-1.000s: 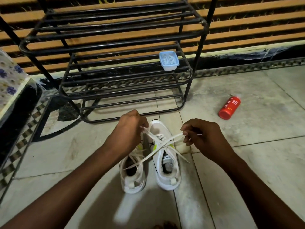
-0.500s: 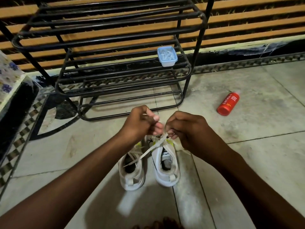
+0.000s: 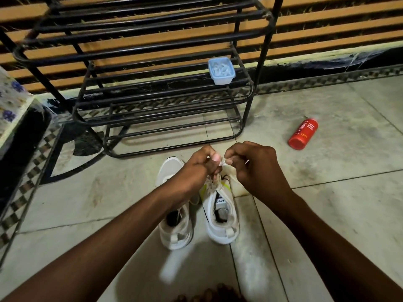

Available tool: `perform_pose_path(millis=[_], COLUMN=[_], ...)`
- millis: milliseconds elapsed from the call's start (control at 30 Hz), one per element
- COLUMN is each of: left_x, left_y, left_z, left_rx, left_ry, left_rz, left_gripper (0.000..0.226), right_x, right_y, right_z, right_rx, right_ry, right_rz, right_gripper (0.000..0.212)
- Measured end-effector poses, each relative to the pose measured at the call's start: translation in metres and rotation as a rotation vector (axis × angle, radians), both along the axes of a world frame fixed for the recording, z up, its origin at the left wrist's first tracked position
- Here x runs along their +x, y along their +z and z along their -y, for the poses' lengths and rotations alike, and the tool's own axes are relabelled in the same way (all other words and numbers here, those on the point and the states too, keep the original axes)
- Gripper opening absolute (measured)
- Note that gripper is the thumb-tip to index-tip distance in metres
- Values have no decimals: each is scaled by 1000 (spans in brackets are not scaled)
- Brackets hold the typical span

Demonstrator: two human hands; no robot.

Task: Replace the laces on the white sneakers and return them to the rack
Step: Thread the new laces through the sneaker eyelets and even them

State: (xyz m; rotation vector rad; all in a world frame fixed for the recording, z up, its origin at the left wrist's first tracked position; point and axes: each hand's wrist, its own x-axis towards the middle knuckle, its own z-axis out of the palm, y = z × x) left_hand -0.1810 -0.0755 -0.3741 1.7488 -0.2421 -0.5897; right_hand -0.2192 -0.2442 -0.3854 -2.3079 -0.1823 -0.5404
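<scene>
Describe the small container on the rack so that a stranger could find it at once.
Look at the black metal rack against the slatted wall. On its middle shelf, near the right end, sits a small pale blue tub with whitish contents. Nothing else shows on the rack; the red bottle lies on the floor.

- The left hand (image 3: pixel 196 168) is held curled, thumb raised, with a white lace (image 3: pixel 224 161) pinched.
- The right hand (image 3: pixel 257 168) is curled just beside it, the same lace pinched.
- The left arm (image 3: pixel 109 236) and right arm (image 3: pixel 327 236) are stretched forward, converging.
</scene>
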Motion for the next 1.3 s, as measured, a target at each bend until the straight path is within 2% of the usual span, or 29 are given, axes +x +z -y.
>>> perform_pose_path(millis=[233,433,633,733,800,900,1033,1167,1300], left_x=[-1,-2,1,0,-1,-2,4,3,-1], left_y=[-10,-12,-17,-20,-20,-16,-15,-18,-18], left_z=[-2,-7,-12,-12,-12,-13,-12,-12,-15], left_rx=[-45,-35,89,100,41,-83,-115,-81,-43], left_ry=[86,149,103,134,177,158,170,175,183], left_rz=[46,215,323,334,296,177,62,39,104], left_gripper=[13,7,7,15,20,10,21,22,13], right_x=[7,13,15,15,16,16,13,8,5], right_y=[-7,-9,-11,-10,-9,-12,-20,-25,-29], right_z=[7,14,14,15,15,12,3,-2,-2], right_rx=[204,295,475,431,321,92,-76,-95,-57], right_ry=[110,143,160,149,111,45,35,-3,6], right_rz=[-300,-326,-361,-356,-319,-203,-40,40,59], right_gripper=[28,20,12,13,13,14,12,11,11])
